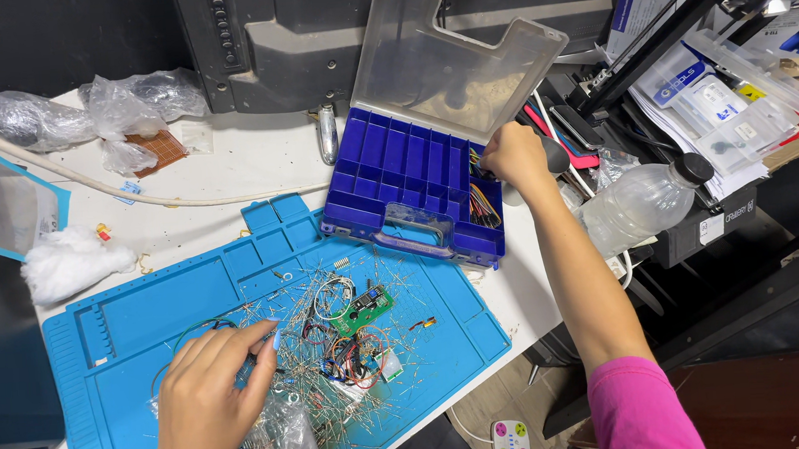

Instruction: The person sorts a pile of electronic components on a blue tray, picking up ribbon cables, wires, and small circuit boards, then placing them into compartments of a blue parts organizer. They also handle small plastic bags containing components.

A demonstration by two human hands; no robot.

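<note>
Your left hand (208,393) on the blue silicone mat (137,314), fingers pinching a small component, your right hand (516,157) in the blue compartment box (406,173), fingers curled among jumper wires (482,205) at its right edge

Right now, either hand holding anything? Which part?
Right hand reaches into the blue organizer box at the coloured wires; grip hidden. Left hand rests on the blue mat, fingertips among loose components; no clear hold.

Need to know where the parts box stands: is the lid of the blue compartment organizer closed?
No: the clear lid of the blue compartment organizer stands raised, and the right hand reaches into a compartment of coloured wires.
</note>
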